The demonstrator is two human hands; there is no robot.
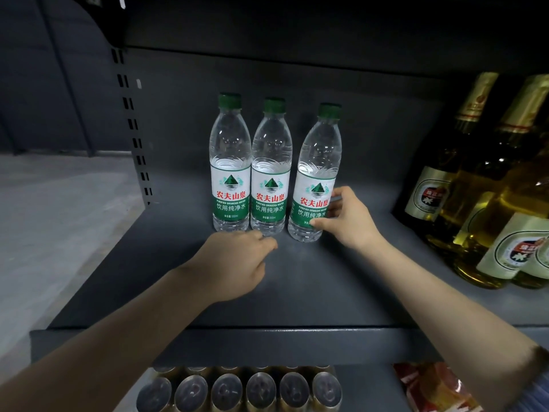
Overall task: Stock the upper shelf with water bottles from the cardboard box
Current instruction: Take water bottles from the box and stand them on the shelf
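While three clear plastic water bottles with green caps stand upright on the dark grey metal shelf (pixel 297 292), the right hand (pixel 346 221) holds the right bottle (pixel 316 176) low, thumb in front and fingers curled behind its label. This bottle leans a little and stands apart from the middle bottle (pixel 271 171), which touches the left bottle (pixel 230 165). The left hand (pixel 234 263) rests just before them, fingers loosely bent, gripping nothing. Amber glass bottles (pixel 475 185) stand at the right; can tops (pixel 240 391) show below.

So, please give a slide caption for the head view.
Right hand grips the third water bottle on the shelf; left hand hovers nearby.
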